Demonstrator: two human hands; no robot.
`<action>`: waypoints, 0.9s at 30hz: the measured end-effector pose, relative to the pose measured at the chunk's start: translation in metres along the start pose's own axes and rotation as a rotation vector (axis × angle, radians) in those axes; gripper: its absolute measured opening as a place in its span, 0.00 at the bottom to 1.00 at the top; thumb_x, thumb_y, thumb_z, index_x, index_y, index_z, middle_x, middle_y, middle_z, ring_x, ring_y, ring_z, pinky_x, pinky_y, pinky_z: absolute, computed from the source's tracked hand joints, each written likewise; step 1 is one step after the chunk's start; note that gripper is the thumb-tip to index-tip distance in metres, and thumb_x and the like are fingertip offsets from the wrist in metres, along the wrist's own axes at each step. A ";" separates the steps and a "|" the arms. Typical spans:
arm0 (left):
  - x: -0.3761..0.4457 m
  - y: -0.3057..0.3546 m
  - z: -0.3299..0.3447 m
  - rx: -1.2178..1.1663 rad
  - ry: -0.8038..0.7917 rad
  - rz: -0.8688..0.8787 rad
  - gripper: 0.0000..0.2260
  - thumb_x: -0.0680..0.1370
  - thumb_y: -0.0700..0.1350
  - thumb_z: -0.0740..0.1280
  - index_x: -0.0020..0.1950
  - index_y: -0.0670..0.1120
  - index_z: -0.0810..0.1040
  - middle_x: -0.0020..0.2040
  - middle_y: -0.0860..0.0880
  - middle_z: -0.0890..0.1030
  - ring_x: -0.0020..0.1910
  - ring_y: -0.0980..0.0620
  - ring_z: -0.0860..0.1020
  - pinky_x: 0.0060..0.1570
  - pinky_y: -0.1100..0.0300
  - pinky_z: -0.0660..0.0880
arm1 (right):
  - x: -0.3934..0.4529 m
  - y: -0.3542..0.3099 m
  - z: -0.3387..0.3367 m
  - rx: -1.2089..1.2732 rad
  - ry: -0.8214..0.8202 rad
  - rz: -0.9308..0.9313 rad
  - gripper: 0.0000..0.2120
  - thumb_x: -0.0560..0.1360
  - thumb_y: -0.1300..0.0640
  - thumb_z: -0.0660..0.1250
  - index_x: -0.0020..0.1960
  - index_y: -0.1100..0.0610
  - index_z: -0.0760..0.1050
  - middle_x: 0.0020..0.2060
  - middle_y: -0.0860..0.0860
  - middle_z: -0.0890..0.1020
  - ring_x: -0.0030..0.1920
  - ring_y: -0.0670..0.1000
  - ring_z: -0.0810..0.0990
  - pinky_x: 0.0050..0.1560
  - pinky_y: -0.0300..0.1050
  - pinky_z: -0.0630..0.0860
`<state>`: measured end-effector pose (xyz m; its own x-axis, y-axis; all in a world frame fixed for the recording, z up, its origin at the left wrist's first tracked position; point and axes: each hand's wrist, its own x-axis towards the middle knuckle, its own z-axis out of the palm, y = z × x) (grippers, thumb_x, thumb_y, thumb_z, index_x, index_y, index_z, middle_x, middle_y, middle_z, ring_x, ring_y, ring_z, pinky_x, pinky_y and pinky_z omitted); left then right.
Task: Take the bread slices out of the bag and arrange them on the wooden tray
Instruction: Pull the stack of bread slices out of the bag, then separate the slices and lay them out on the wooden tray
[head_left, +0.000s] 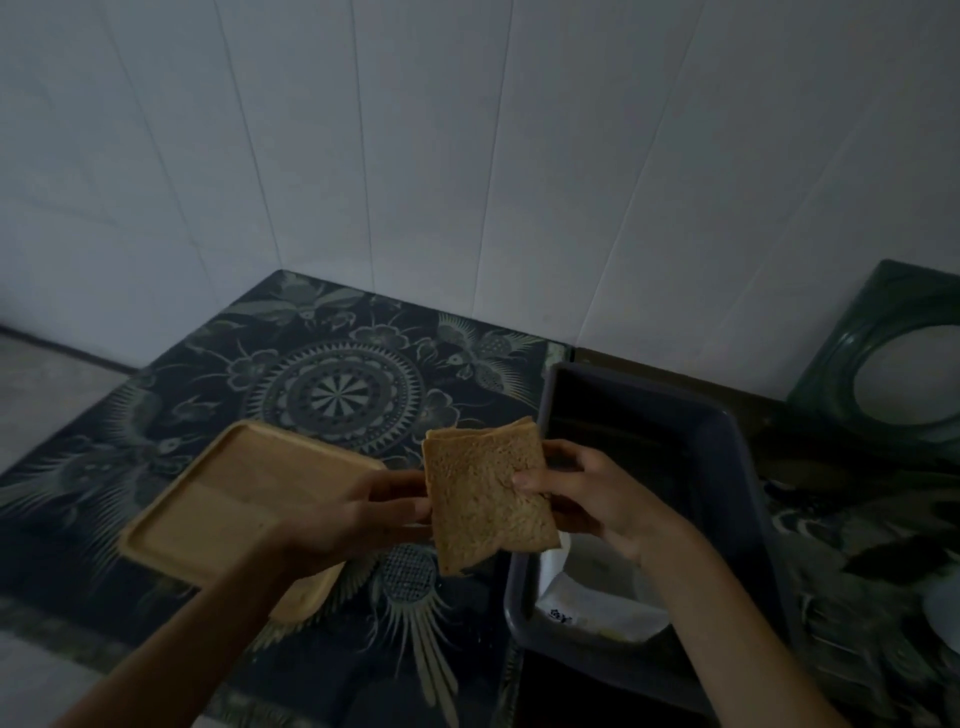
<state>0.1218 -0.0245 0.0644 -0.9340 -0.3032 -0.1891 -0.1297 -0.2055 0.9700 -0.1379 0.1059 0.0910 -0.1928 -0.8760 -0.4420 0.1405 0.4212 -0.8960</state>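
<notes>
A small stack of brown bread slices (485, 491) hangs in the air between the wooden tray and the grey bin. My right hand (587, 491) grips its right edge with the thumb on the top slice. My left hand (363, 512) holds the left edge with its fingertips. The wooden tray (218, 499) lies flat on the patterned cloth to the left, nothing on it; my left wrist covers its near right corner. The white bread bag (597, 597) lies crumpled in the near end of the grey bin.
A dark grey rectangular bin (727, 467) stands right of the tray. A dark patterned cloth (332, 384) covers the surface up to the white tiled walls. A green square object with a round white centre (893, 374) sits at the far right.
</notes>
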 end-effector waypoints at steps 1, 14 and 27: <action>-0.002 -0.005 -0.007 -0.024 -0.008 -0.007 0.19 0.83 0.42 0.63 0.74 0.44 0.71 0.71 0.45 0.77 0.70 0.46 0.75 0.69 0.51 0.72 | 0.004 0.002 0.007 0.003 -0.001 0.006 0.35 0.61 0.52 0.86 0.65 0.52 0.78 0.54 0.53 0.88 0.52 0.56 0.88 0.47 0.49 0.85; -0.048 -0.068 -0.139 -0.062 0.101 -0.190 0.20 0.78 0.55 0.69 0.68 0.50 0.77 0.66 0.44 0.80 0.66 0.43 0.78 0.71 0.41 0.69 | 0.087 0.043 0.127 0.035 0.064 0.163 0.27 0.67 0.51 0.82 0.63 0.56 0.80 0.52 0.52 0.89 0.53 0.53 0.88 0.55 0.50 0.83; -0.069 -0.147 -0.244 -0.069 0.127 -0.444 0.22 0.72 0.61 0.73 0.64 0.56 0.80 0.61 0.51 0.84 0.60 0.50 0.82 0.66 0.46 0.74 | 0.164 0.134 0.236 0.186 0.205 0.525 0.21 0.69 0.54 0.81 0.60 0.56 0.83 0.52 0.54 0.89 0.55 0.55 0.86 0.60 0.55 0.82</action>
<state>0.2869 -0.2004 -0.1026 -0.7443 -0.2824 -0.6052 -0.4813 -0.4015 0.7792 0.0788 -0.0370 -0.0921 -0.2327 -0.4908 -0.8396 0.4324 0.7211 -0.5414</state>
